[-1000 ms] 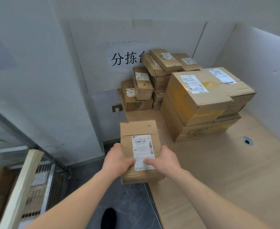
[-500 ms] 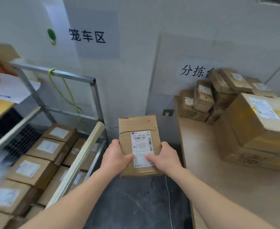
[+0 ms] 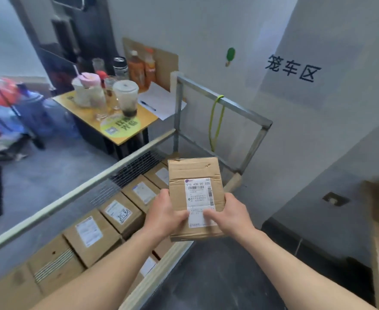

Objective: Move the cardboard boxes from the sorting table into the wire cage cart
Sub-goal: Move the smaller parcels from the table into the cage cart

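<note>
Cage-cart backdrop (image 3: 224,102), creased labelled box (image 3: 196,175)

The cardboard box (image 3: 195,168) is plain brown with a white label (image 3: 200,198) printed in black digits and barcode stripes, and the stacked boxes (image 3: 94,238) in the cage cart (image 3: 224,101) are the same brown with white labels, one showing a band of pale parallel stripes. The cart's frame is dull grey metal with cream rails (image 3: 72,196) and a yellow-green cord (image 3: 216,117). The wall (image 3: 206,30) is pale grey-white with black characters (image 3: 292,71) and a green mark (image 3: 230,55), the side table (image 3: 139,121) is yellow with a green round sticker (image 3: 120,126), two bottles (image 3: 137,72) are orange, and the floor (image 3: 217,276) is dark grey.
</note>
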### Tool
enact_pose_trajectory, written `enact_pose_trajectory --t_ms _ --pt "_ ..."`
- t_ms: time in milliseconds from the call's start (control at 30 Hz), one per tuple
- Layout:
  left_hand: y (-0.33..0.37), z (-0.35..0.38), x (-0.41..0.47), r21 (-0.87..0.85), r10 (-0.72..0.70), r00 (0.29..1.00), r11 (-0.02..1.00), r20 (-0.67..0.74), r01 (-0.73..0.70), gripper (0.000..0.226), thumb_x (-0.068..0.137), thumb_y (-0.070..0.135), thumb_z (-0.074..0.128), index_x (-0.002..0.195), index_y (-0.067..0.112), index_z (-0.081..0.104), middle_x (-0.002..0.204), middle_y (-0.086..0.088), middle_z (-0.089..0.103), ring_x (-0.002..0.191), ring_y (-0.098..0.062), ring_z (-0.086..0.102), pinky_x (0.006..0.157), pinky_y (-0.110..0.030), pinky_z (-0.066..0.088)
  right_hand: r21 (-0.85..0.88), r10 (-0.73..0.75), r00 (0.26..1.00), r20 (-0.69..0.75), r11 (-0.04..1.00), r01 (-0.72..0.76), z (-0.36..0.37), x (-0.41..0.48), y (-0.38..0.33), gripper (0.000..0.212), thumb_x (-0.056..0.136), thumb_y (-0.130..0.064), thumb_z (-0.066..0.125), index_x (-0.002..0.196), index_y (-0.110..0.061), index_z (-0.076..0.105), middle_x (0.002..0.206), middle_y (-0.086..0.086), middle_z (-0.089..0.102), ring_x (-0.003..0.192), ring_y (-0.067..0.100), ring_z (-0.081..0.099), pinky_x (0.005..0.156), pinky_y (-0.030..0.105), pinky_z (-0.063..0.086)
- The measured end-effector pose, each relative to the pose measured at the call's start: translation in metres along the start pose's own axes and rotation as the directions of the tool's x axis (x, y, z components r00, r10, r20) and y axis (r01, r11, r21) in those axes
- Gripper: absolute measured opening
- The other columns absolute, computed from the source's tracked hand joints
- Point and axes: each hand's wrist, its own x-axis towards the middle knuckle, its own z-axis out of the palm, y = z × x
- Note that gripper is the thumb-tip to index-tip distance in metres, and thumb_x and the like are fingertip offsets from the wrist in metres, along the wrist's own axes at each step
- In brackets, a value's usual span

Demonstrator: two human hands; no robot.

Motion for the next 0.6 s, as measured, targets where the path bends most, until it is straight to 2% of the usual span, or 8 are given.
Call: enact_pose_trajectory --t_ms 100,200,300,367,467,600 --pt "-0.034 -0.039 0.005 -0.038 -0.052 0.997 0.998 -0.058 0.050 0.062 0.069 0.037 0.086 0.116 0.023 0.049 0.110 0.006 0.063 0.099 -0.015 0.062 0.082 -0.034 0.055 -0.060 -0.050 0.998 0.048 0.997 0.053 0.036 0.011 -0.043 0.051 0.072 -0.046 0.078 0.113 -0.029 0.053 0.110 -0.011 0.067 0.097 0.012 0.063 0.084 0.031 0.051" --pt "-0.067 -0.068 0.005 -0.073 -0.118 0.986 0.991 -0.116 0.110 0.057 0.069 0.034 0.085 0.110 0.029 0.047 0.107 0.008 0.064 0.097 -0.015 0.063 0.085 -0.037 0.055 -0.122 -0.097 0.989 0.108 0.986 0.110 0.072 0.019 -0.075 0.055 0.072 -0.049 0.079 0.115 -0.027 0.052 0.109 -0.011 0.065 0.098 0.013 0.063 0.082 0.031 0.051" --pt "-0.099 -0.086 0.004 -0.087 -0.193 0.969 0.980 -0.152 0.182 0.061 0.069 0.034 0.084 0.118 0.024 0.050 0.108 0.007 0.063 0.097 -0.015 0.063 0.086 -0.038 0.055 -0.176 -0.120 0.976 0.184 0.973 0.153 0.105 0.026 -0.096 0.056 0.072 -0.051 0.077 0.115 -0.026 0.051 0.106 -0.011 0.063 0.092 0.011 0.061 0.074 0.028 0.049" --pt "-0.121 -0.092 0.003 -0.110 -0.244 0.956 0.967 -0.161 0.228 0.062 0.069 0.033 0.083 0.121 0.024 0.049 0.110 0.008 0.064 0.097 -0.014 0.062 0.083 -0.033 0.054 -0.206 -0.130 0.964 0.232 0.962 0.179 0.126 0.032 -0.106 0.055 0.072 -0.052 0.075 0.113 -0.025 0.051 0.105 -0.009 0.064 0.090 0.012 0.061 0.073 0.029 0.050" --pt "-0.152 -0.093 -0.001 -0.144 -0.340 0.920 0.938 -0.195 0.317 0.058 0.071 0.031 0.083 0.116 0.024 0.047 0.108 0.008 0.062 0.091 -0.011 0.059 0.072 -0.024 0.046 -0.221 -0.142 0.937 0.318 0.950 0.219 0.161 0.042 -0.113 0.056 0.071 -0.050 0.075 0.114 -0.024 0.050 0.104 -0.009 0.064 0.092 0.012 0.062 0.078 0.033 0.054" --pt "-0.192 -0.079 -0.012 -0.183 -0.486 0.845 0.872 -0.224 0.453 0.061 0.072 0.029 0.085 0.120 0.020 0.048 0.114 0.004 0.063 0.100 -0.016 0.062 0.085 -0.033 0.054 -0.236 -0.161 0.880 0.446 0.928 0.290 0.211 0.049 -0.105 0.058 0.073 -0.049 0.078 0.117 -0.023 0.050 0.107 -0.008 0.064 0.095 0.012 0.063 0.076 0.030 0.056"
